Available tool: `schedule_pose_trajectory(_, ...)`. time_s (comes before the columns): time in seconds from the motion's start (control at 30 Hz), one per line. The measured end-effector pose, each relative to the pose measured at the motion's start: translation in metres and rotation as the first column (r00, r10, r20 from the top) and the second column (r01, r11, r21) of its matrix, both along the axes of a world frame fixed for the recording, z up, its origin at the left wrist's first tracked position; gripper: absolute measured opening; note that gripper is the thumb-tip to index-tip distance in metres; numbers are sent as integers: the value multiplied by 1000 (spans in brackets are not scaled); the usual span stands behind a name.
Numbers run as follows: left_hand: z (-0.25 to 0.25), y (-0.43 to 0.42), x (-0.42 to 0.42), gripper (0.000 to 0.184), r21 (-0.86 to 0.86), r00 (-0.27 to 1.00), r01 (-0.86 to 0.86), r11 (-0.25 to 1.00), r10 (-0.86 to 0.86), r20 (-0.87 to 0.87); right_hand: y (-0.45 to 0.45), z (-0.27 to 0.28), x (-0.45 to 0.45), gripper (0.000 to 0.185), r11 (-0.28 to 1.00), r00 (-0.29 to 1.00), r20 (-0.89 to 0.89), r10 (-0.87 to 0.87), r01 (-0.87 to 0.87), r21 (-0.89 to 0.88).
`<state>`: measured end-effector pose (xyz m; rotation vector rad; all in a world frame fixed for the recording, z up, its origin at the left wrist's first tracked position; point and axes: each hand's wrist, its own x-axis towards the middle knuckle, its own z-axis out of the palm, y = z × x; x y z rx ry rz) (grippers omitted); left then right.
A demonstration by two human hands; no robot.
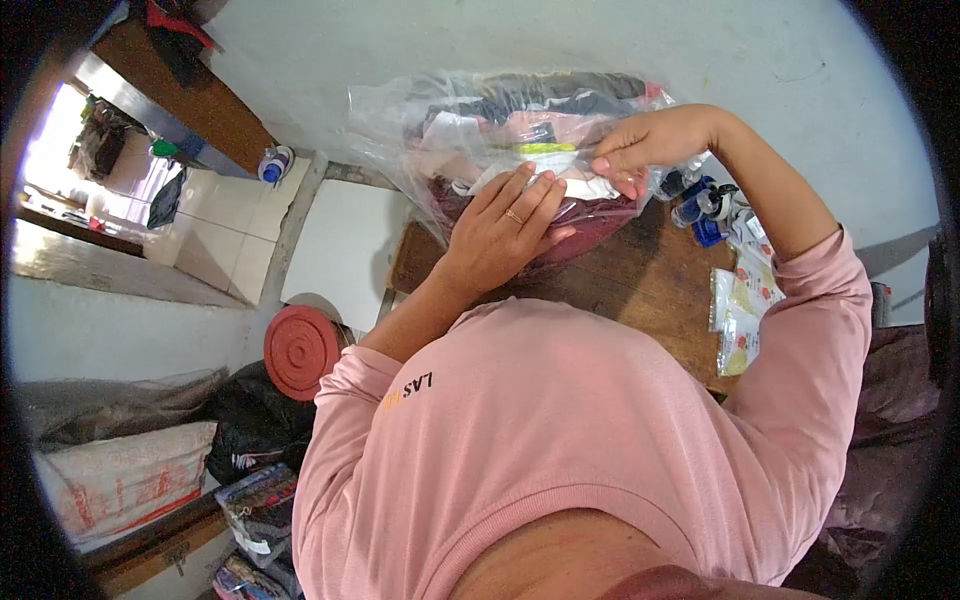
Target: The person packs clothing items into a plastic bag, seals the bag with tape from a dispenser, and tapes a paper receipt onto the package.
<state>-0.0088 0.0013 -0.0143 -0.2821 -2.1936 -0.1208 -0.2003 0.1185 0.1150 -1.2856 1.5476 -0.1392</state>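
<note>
A large clear plastic bag (470, 110) filled with folded clothes leans by the wall on the brown wooden table (640, 285). Dark red, pink, white and black cloth shows through the plastic. My left hand (510, 215), with a ring on one finger, lies on the front of the bag with its fingers stretched out. At the right side of the bag, my right hand (650, 145) has its thumb and fingers pressed together on the plastic. A white piece with a yellow-green strip (545, 149) shows between the hands.
Right of the bag are blue-capped bottles (708, 225) and clear packets (742, 335). A round red lid (302, 352) stands at the left, near a white sack (125, 475) and packed clothes (258, 512). A doorway opens at the upper left.
</note>
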Motion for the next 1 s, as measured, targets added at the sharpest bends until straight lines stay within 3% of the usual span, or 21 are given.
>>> schedule_pose_trajectory(0.07,2,0,2,49,4,1000,2,1000,-2,7,2,-4,1,44,997,997,10,71,-71,-36)
schedule_pose_trajectory(0.27,7,1,3,48,13,999,4,1000,-5,34,-3,0,12,47,997,997,-27,67,-68,-35)
schedule_pose_trajectory(0.53,0,-1,0,51,120,997,71,990,-68,-34,-9,-2,16,48,991,980,-153,126,-130,-14)
schedule_pose_trajectory(0.67,5,1,3,51,61,999,26,998,-28,19,-7,-4,19,48,984,959,-253,130,-157,-90)
schedule_pose_trajectory(0.77,4,0,3,51,23,998,6,1000,-8,59,-4,2,32,48,997,927,-372,34,-58,-54)
schedule_pose_trajectory(0.87,4,0,3,51,21,997,-2,1000,1,76,1,8,38,52,998,787,-614,-56,41,-40)
schedule_pose_trajectory(1.0,8,3,4,49,-13,994,-23,1000,25,104,22,-1,29,51,984,724,-676,-137,24,-174)
